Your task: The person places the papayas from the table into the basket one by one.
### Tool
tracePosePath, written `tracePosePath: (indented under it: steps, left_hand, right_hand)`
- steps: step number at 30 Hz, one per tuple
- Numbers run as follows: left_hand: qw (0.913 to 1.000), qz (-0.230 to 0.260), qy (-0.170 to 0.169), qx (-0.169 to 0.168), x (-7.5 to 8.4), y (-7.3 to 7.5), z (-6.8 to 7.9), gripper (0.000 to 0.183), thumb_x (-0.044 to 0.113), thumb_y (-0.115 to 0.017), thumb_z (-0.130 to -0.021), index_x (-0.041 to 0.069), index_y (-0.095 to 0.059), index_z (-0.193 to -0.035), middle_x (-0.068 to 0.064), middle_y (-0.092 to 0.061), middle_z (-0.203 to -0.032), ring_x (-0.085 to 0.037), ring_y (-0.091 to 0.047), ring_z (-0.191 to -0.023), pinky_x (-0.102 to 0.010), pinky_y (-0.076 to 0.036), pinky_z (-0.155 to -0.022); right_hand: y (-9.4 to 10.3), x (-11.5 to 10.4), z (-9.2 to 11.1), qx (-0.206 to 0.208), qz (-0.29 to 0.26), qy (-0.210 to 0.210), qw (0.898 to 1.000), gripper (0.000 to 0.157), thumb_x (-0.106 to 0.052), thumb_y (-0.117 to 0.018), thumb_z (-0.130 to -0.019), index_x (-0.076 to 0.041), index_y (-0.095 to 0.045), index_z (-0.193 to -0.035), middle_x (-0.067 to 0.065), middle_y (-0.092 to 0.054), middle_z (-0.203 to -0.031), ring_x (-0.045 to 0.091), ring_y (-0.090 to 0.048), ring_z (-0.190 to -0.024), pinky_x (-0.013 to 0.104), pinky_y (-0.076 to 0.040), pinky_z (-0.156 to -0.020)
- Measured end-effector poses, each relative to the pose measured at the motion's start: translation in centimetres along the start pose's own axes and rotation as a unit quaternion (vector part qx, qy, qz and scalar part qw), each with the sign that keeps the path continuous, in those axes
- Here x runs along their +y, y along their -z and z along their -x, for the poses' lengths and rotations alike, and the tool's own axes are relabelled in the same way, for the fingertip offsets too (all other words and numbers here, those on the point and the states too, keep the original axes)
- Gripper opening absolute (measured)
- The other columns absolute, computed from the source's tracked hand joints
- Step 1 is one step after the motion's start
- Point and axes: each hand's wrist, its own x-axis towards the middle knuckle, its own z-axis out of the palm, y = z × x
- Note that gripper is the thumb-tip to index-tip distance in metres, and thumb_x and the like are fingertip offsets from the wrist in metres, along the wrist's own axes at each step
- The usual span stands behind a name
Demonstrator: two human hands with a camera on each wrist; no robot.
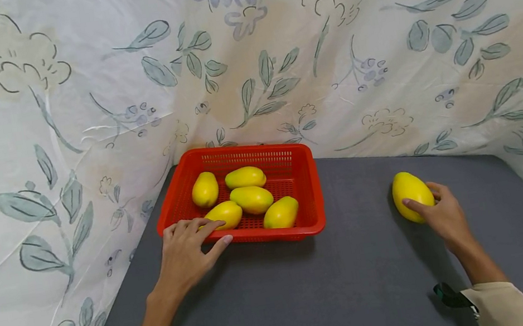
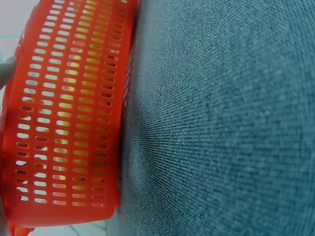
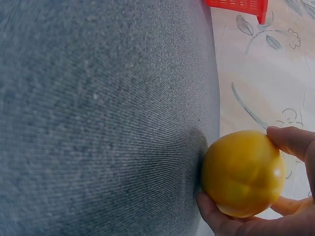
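Note:
My left hand holds the near left corner of a red plastic basket, its fingers over the rim and its thumb along the front edge. Several yellow mangoes lie inside, one of them right beside the index finger. From the left wrist, the basket's slotted wall shows, with a fingertip at the rim. Off to the right, my right hand grips a single yellow mango between thumb and fingers. In the right wrist view this mango sits right at the table surface.
A dark grey table spreads under everything. White floral cloth hangs behind it and along the left and right sides. Part of the basket's edge shows at the top of the right wrist view.

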Motion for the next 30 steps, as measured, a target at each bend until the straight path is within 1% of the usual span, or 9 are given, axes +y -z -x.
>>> tracePosePath:
  steps: [7, 13, 20, 26, 30]
  left_hand:
    - [1.0000, 0.003, -0.004, 0.002, 0.0, 0.0, 0.1, 0.048, 0.054, -0.074, -0.093, 0.021, -0.078, -0.128, -0.009, -0.070, -0.123, -0.034, -0.058, -0.114, -0.059, -0.035, -0.101]
    - [1.0000, 0.002, -0.006, 0.004, 0.0, 0.0, 0.1, 0.048, 0.054, -0.074, -0.093, 0.022, -0.078, -0.128, -0.009, -0.070, -0.123, -0.033, -0.058, -0.114, -0.059, -0.035, -0.101]
    - [0.9999, 0.002, -0.008, 0.007, -0.1, 0.0, 0.2, 0.047, 0.053, -0.075, -0.092, 0.021, -0.078, -0.127, -0.009, -0.071, -0.122, -0.033, -0.058, -0.113, -0.058, -0.036, -0.100]
    - [1.0000, 0.005, -0.007, 0.002, -0.2, 0.0, 0.3, 0.046, 0.054, -0.074, -0.093, 0.023, -0.078, -0.127, -0.008, -0.070, -0.122, -0.033, -0.058, -0.114, -0.058, -0.035, -0.100]
    - [0.9999, 0.008, -0.009, 0.006, -0.3, 0.0, 0.4, 0.046, 0.054, -0.075, -0.093, 0.023, -0.078, -0.127, -0.008, -0.070, -0.122, -0.033, -0.058, -0.113, -0.057, -0.035, -0.098]
  right_hand:
    - [0.0, 0.1, 0.4, -0.003, 0.000, 0.011, 1.000, 0.100, -0.052, -0.065, -0.102, 0.003, -0.012, -0.167, 0.041, -0.025, -0.163, 0.057, -0.039, -0.139, 0.068, -0.042, -0.103]
    - [0.0, 0.2, 0.6, 0.001, -0.003, 0.009, 1.000, 0.100, -0.052, -0.065, -0.102, 0.002, -0.012, -0.168, 0.041, -0.025, -0.164, 0.057, -0.039, -0.139, 0.068, -0.041, -0.105]
    - [-0.1, -0.2, 1.4, 0.002, -0.006, 0.019, 1.000, 0.101, -0.053, -0.066, -0.102, 0.002, -0.013, -0.168, 0.040, -0.026, -0.164, 0.057, -0.039, -0.140, 0.067, -0.043, -0.103]
    - [-0.3, -0.6, 2.3, 0.012, -0.013, 0.041, 0.999, 0.099, -0.051, -0.067, -0.101, 0.000, -0.016, -0.168, 0.040, -0.029, -0.163, 0.056, -0.041, -0.138, 0.064, -0.044, -0.098]
    - [-0.5, -1.3, 2.9, 0.018, -0.018, 0.052, 0.998, 0.098, -0.052, -0.068, -0.101, -0.002, -0.018, -0.168, 0.038, -0.031, -0.162, 0.055, -0.042, -0.138, 0.064, -0.045, -0.097]
